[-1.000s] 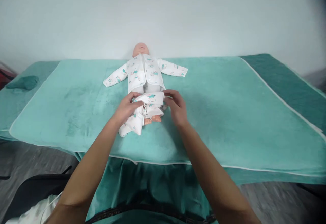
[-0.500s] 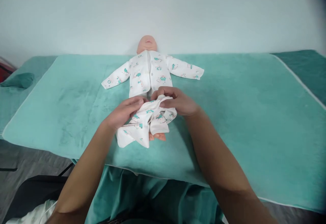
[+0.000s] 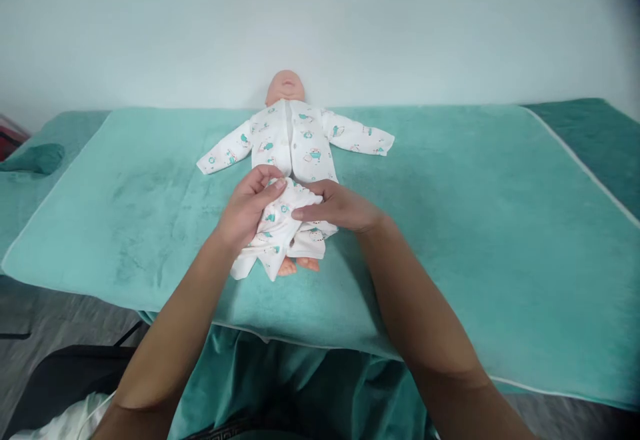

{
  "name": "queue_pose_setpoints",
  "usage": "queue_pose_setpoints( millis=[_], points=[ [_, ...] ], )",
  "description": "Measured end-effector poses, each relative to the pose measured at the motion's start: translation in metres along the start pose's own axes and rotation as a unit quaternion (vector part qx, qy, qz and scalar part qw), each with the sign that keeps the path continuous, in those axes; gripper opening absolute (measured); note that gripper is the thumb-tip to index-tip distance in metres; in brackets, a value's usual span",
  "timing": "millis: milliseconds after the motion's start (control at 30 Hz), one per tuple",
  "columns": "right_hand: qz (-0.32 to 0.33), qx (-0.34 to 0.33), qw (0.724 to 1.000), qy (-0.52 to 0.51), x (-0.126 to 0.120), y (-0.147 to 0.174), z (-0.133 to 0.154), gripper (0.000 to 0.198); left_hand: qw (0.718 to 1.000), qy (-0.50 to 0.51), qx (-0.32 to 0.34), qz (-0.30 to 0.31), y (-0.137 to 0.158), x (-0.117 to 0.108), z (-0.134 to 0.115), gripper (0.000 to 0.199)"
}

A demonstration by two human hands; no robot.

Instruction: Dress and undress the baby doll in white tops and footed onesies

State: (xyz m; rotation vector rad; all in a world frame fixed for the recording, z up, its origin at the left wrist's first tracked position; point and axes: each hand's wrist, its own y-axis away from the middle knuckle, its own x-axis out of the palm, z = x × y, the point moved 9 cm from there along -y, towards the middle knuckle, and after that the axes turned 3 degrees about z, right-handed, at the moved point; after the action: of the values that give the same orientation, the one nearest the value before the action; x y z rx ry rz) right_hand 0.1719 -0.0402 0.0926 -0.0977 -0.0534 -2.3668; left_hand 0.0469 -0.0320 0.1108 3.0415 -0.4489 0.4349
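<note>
A baby doll lies on its back with its head at the far edge. It wears a white jacket with a green animal print, both sleeves spread outward. Over its legs is bunched a pair of matching printed trousers; whether the legs are inside them I cannot tell. My left hand pinches the upper edge of the trousers between thumb and fingers. From the other side my right hand grips the same cloth, thumb on top. Two bare doll feet stick out below the cloth.
A green plush cover spreads over the table, its pale hem along the front edge. Behind it rises a white wall. At the lower left are a black chair and grey floor; something red shows at the far left.
My left hand has moved up and inward to the top of the trousers. My right hand has shifted slightly left and down, its thumb further across the cloth.
</note>
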Motion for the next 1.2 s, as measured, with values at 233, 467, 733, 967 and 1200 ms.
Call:
queue_pose_setpoints(
  millis=[233,467,733,967,1200],
  points=[
    [-0.072,-0.057,0.987,-0.133,-0.013,-0.003,-0.007,0.021,0.956,-0.146,-0.165,0.191,0.02,0.005,0.021,0.032],
    [-0.048,-0.067,0.988,-0.129,-0.008,-0.005,-0.005,0.035,0.995,0.038,-0.084,0.024,0.009,0.004,0.021,0.036],
    [-0.01,-0.069,0.989,-0.13,-0.001,-0.005,-0.004,0.041,0.981,-0.008,-0.16,0.112,0.025,0.007,0.032,0.051],
    [-0.018,-0.049,0.997,-0.064,-0.003,-0.005,0.001,0.045,0.991,0.004,-0.126,0.055,0.026,0.004,0.026,0.041],
    [0.016,-0.007,0.988,0.156,0.007,-0.002,0.013,0.059,0.995,0.064,-0.079,-0.022,0.016,0.001,0.029,0.044]
  ],
)
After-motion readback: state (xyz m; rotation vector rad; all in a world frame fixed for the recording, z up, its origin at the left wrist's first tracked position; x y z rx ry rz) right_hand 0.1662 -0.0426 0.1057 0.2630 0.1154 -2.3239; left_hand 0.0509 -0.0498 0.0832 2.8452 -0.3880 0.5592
